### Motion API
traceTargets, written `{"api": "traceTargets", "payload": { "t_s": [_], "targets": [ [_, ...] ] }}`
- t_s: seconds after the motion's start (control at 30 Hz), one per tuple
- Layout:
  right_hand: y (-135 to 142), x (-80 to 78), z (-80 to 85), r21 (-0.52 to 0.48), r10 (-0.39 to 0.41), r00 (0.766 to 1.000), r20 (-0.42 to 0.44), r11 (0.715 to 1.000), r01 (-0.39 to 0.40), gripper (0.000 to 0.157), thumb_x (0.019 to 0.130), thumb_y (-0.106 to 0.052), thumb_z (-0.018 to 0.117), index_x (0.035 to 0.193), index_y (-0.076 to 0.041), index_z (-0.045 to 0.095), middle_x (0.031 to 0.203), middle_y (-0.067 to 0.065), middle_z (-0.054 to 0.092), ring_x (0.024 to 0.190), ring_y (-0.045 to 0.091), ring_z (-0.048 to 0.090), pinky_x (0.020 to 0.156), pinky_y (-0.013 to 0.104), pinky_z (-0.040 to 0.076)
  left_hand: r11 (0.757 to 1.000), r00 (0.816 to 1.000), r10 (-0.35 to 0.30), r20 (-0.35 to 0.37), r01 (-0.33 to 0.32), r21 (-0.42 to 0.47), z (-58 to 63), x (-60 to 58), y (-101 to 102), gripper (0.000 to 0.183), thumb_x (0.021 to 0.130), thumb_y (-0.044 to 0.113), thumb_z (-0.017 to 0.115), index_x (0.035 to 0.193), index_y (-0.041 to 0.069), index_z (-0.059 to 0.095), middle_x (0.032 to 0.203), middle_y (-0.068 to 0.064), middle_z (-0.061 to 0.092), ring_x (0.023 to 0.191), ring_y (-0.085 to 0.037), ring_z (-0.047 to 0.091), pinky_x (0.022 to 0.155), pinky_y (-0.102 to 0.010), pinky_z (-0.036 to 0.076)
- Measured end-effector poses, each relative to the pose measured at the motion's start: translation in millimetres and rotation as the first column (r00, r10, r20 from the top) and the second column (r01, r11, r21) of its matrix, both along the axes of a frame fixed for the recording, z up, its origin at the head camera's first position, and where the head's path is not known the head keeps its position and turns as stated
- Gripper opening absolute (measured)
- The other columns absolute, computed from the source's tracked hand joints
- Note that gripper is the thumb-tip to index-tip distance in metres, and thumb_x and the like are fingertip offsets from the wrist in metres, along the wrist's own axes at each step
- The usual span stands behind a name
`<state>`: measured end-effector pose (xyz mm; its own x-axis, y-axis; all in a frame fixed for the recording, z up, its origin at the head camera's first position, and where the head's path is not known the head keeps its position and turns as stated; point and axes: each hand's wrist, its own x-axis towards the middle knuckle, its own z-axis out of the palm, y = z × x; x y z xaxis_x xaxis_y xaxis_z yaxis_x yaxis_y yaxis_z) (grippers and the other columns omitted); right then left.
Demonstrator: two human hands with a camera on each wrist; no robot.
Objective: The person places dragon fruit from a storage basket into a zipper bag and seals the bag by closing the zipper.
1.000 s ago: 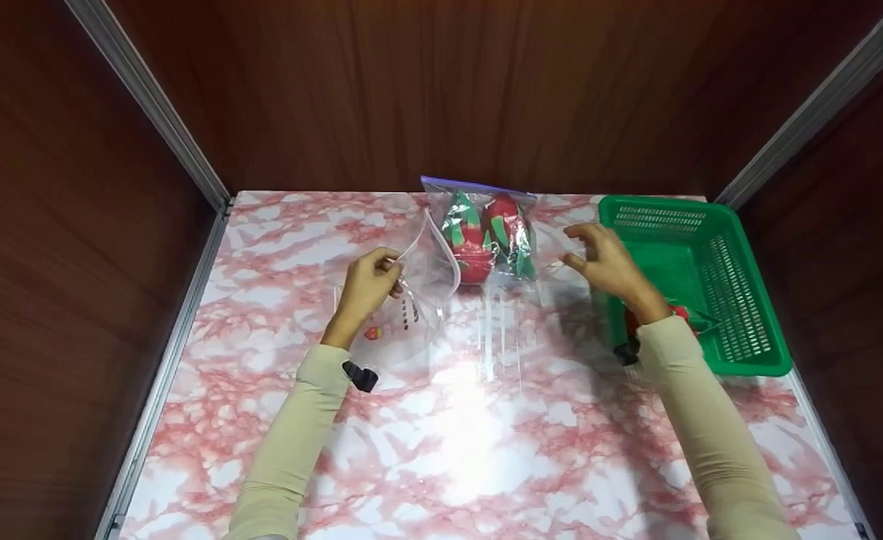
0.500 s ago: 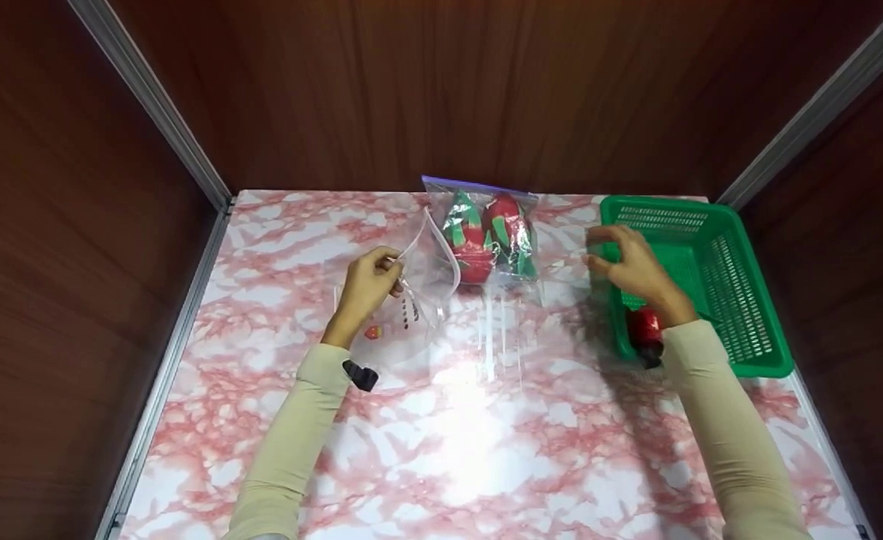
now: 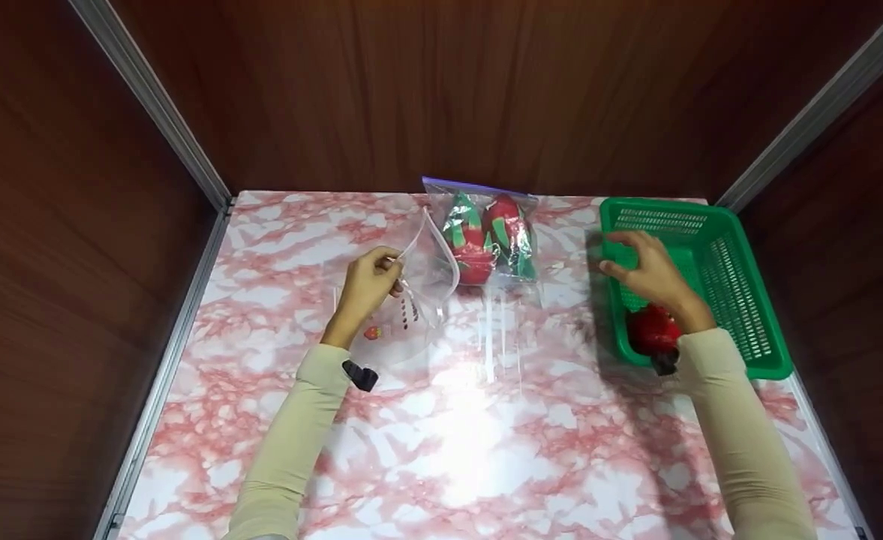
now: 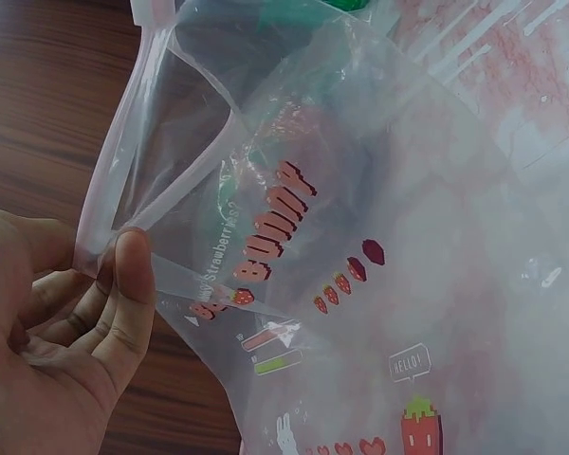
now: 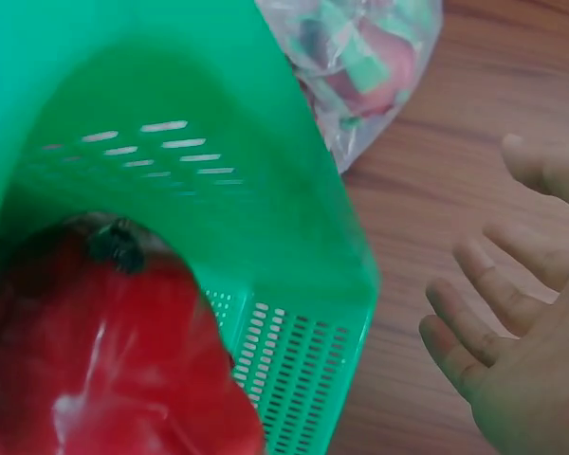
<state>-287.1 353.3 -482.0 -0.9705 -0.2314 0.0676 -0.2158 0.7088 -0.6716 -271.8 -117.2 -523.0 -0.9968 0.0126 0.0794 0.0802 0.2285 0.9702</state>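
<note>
My left hand [image 3: 368,281] pinches the rim of a clear zip bag [image 3: 403,315] between thumb and fingers. In the left wrist view the bag's mouth gapes, and strawberry and bunny prints [image 4: 280,223] cover its film. Over the left side of the green basket [image 3: 666,204] hovers my right hand [image 3: 651,274], fingers spread and slightly bent, holding nothing. Beneath its wrist, a shiny red fruit [image 3: 651,330], apparently a dragon fruit, lies in the basket, partly hidden by the sleeve. Up close, the right wrist view shows this red fruit [image 5: 123,351] against the basket wall [image 5: 294,351].
A purple-topped zip bag [image 3: 479,186] with two red-and-green dragon fruits [image 3: 473,247] lies at the table's back middle. Flat clear plastic [image 3: 497,330] is spread in front of it. Brown wooden walls [image 3: 449,97] close in the back and sides of the marbled table [image 3: 381,465].
My right hand has moved right, from beside the filled bag to over the basket, uncovering more of the red fruit. The left hand and its bag have stayed put.
</note>
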Motion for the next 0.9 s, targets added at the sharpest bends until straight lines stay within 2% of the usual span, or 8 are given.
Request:
{"api": "traceTargets", "payload": {
  "t_s": [0.23,0.57,0.9],
  "targets": [
    [9.7,3.8,-2.9,0.021,0.000,1.000,0.008,1.000,0.000,0.058,0.103,-0.021,0.073,0.150,0.006,0.051,0.154,0.030,0.048,0.145,0.051,0.036,0.121,0.073,0.031,1.000,1.000,0.008,-0.008,-0.008,0.015,-0.7,0.1,-0.6,0.020,0.102,0.002,0.063,0.118,-0.008,0.071,0.078,-0.002,0.063,0.057,-0.007,0.064,0.053,-0.019,0.059],
    [21.0,10.1,-7.6,0.024,0.010,0.999,0.034,1.000,-0.011,0.060,0.104,-0.023,0.071,0.152,0.005,0.049,0.156,0.030,0.045,0.145,0.051,0.034,0.119,0.075,0.032,1.000,1.000,0.010,-0.010,-0.010,0.016,-1.4,0.4,-0.7,0.020,0.101,0.001,0.063,0.117,-0.006,0.072,0.079,-0.003,0.063,0.057,-0.007,0.064,0.054,-0.019,0.059],
    [34.3,16.6,-11.9,0.051,-0.014,0.997,0.069,0.999,0.010,0.062,0.104,-0.025,0.071,0.154,0.002,0.047,0.157,0.031,0.042,0.148,0.053,0.031,0.118,0.078,0.030,1.000,1.000,0.005,-0.015,-0.005,0.004,-1.4,0.4,-1.3,0.019,0.102,0.002,0.063,0.117,-0.005,0.072,0.080,-0.003,0.063,0.056,-0.007,0.064,0.054,-0.021,0.060]
  ]
}}
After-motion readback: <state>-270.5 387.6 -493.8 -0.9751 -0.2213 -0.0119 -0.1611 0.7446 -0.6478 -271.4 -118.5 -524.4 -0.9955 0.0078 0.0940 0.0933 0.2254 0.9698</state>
